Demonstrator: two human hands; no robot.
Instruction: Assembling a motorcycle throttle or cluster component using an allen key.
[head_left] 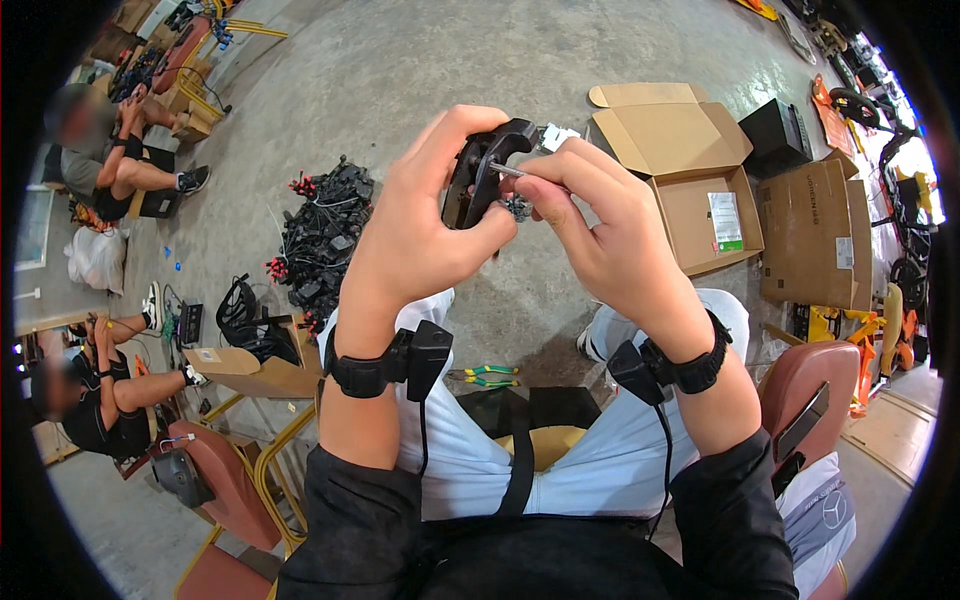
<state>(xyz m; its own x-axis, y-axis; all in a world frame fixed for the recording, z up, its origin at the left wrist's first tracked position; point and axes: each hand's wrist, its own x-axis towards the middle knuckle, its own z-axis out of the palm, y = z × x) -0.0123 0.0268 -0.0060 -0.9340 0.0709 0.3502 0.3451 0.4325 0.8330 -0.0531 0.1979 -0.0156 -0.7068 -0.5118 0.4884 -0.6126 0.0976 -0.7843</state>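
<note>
The plastic part (480, 175) sits between the left hand (425, 225) and right hand (600, 225), above the lap. On the floor (420, 60), the cable pile (320, 235) lies left, the open carton (690, 185) right, and the pliers (487, 376) between the knees.

Black plastic housing (480, 170) in left hand (420, 240): semi-gloss, smooth. Thin rod (520, 173) pinched by right hand (600, 230): bare metal, shiny. Open carton (690, 170): matt brown cardboard. Floor (450, 60): rough grey concrete. Chair seat (810, 385): glossy reddish-brown plastic. Trousers (600, 460): pale matt cloth.
</note>
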